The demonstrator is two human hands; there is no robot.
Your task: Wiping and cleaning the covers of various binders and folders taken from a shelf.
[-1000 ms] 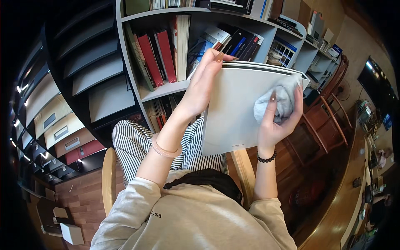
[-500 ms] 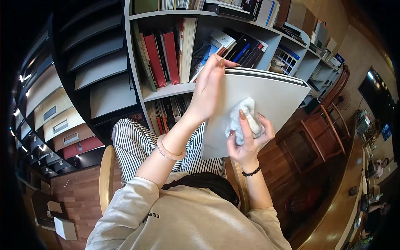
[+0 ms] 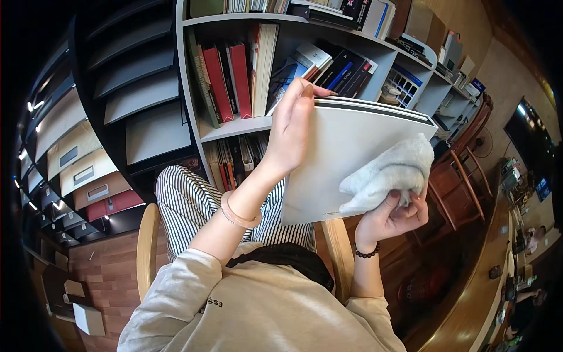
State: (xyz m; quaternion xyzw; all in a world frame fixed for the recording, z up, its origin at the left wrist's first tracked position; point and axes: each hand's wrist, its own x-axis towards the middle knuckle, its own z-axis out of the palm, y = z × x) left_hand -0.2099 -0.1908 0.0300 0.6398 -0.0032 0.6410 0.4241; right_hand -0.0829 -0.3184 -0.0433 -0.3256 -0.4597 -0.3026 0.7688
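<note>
My left hand grips the upper left edge of a large pale grey hardcover book, thumb on the cover and fingers going behind it. The book is tilted up in front of me above my lap, its dark inner edge showing along the top. A white fluffy cloth lies spread against the right part of the cover. Its lower edge is bunched in the closed fingers of my right hand, near the book's lower right side. Part of that side is hidden behind the cloth.
Ahead stands a grey bookshelf with red, dark and white books. Black display racks rise at left. I sit in a chair with wooden armrests. Right of me are a wooden chair and a long wooden counter.
My right hand has moved right and slightly down across the cover. The cloth, crumpled before under my fingers, is now spread out wider. My left hand and the book have barely shifted.
</note>
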